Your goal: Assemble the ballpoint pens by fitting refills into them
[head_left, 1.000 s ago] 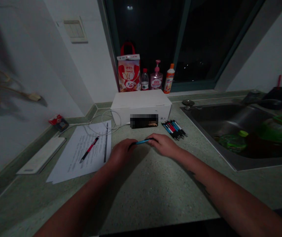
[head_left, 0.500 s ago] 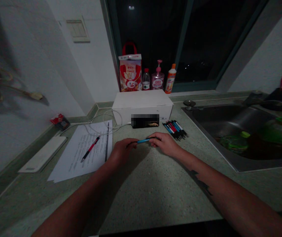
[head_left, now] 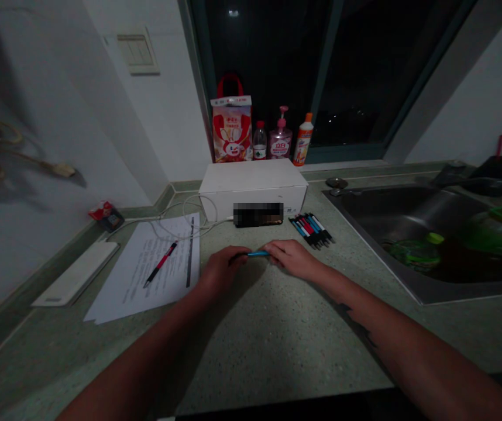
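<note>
A blue pen (head_left: pixel 258 254) is held level above the counter between my two hands. My left hand (head_left: pixel 224 266) grips its dark end, and the fingers of my right hand (head_left: pixel 289 257) pinch the other end. Just beyond my right hand, several blue, red and white pens (head_left: pixel 311 230) lie side by side. A red and black pen (head_left: pixel 160 265) rests on printed sheets (head_left: pixel 123 292) to the left of my left hand. Behind both hands a phone (head_left: pixel 258 220) leans on a white box (head_left: pixel 253 176), with a white cable at its left.
A steel sink (head_left: pixel 378 251) with a green-tinted bottle lies at the right. Along the window stand a red bag (head_left: pixel 232 131), a small bottle, a pink pump bottle (head_left: pixel 281 140) and an orange-capped bottle. A white flat object (head_left: pixel 78 273) lies at the left.
My right hand's fingers have closed in more tightly around the pen's end and the hand sits slightly lower. The pen is a little nearer level. Both hands still hold it.
</note>
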The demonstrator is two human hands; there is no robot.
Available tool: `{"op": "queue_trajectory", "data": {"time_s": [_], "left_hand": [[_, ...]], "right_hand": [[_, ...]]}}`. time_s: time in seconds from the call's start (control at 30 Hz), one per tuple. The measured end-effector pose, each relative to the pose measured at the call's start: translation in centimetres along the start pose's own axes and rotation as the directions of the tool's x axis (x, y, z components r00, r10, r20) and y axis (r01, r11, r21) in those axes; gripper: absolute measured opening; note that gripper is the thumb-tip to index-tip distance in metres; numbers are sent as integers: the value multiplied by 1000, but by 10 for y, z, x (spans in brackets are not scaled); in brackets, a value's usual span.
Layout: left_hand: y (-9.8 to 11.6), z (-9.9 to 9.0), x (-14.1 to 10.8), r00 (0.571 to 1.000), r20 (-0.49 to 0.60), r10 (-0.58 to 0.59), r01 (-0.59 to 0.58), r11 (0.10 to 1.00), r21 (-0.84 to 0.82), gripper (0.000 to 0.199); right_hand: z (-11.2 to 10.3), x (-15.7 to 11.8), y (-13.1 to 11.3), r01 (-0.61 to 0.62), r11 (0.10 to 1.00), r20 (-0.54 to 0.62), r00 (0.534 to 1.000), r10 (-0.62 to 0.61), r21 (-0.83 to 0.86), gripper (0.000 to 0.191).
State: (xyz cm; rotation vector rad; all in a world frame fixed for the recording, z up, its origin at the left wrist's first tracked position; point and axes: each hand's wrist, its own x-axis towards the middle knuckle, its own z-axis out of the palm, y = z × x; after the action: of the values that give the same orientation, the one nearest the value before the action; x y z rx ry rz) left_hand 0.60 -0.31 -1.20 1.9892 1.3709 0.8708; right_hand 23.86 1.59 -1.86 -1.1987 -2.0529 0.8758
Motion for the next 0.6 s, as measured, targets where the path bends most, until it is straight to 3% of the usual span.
{"op": "queue_trajectory", "data": {"time_s": [0.07, 0.2, 0.3, 0.5, 0.6], "left_hand": [[0, 3, -1, 1000, 8, 25, -25, 1000, 12, 22], [-2, 5, -2, 1000, 26, 16, -16, 1000, 13, 23], [-2, 5, -2, 999, 24, 27, -28, 999, 30, 23], [1, 5, -2, 996, 57, 72, -76, 995, 64, 25], [1, 6, -3, 996, 76, 45, -49, 997, 63, 26]], "right_hand": [[2, 1, 2, -5, 1000, 10, 1000, 5, -25, 38], [3, 2, 4, 64, 998, -51, 997, -62, 30, 15], [4, 2, 4, 88, 994, -76, 994, -84, 63, 14], [5, 1, 2, 28, 999, 75, 997, -26, -22, 31], [5, 2, 4, 94, 994, 11, 996, -93, -59, 13]]}}
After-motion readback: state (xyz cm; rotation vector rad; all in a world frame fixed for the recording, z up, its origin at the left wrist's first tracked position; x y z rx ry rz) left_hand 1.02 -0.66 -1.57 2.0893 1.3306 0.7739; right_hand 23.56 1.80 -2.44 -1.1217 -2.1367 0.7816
